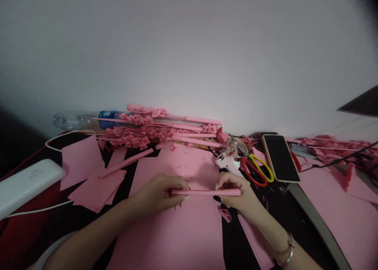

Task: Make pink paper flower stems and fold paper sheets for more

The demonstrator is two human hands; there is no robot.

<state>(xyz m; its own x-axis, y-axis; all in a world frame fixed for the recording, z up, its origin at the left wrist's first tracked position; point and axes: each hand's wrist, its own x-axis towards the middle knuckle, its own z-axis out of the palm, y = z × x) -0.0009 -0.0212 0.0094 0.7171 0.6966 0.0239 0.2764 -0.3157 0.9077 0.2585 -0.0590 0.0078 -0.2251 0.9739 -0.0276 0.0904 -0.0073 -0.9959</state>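
Observation:
A thin rolled tube of pink paper (pixel 201 192) lies level between my two hands, above a large pink paper sheet (pixel 177 238). Its left end is pinched by the thumb and fingers of my left hand (pixel 161 195). At the other end my right hand (pixel 236 191) grips it, the dark-nailed thumb below and the fingers above. Just below the right fingers sits a curled pink paper scrap (pixel 225 214). Beyond my hands are a hot glue gun (pixel 228 161) and scissors with red and yellow handles (pixel 258 171).
Several pink paper flowers on stems (pixel 141 132) lie along the wall beside a plastic bottle (pixel 76 121). A phone (pixel 280 157) rests at right, near a long grey strip (pixel 315 222). Cut paper pieces (pixel 97 187) and a white power strip-like box (pixel 32 183) with a cable are at left.

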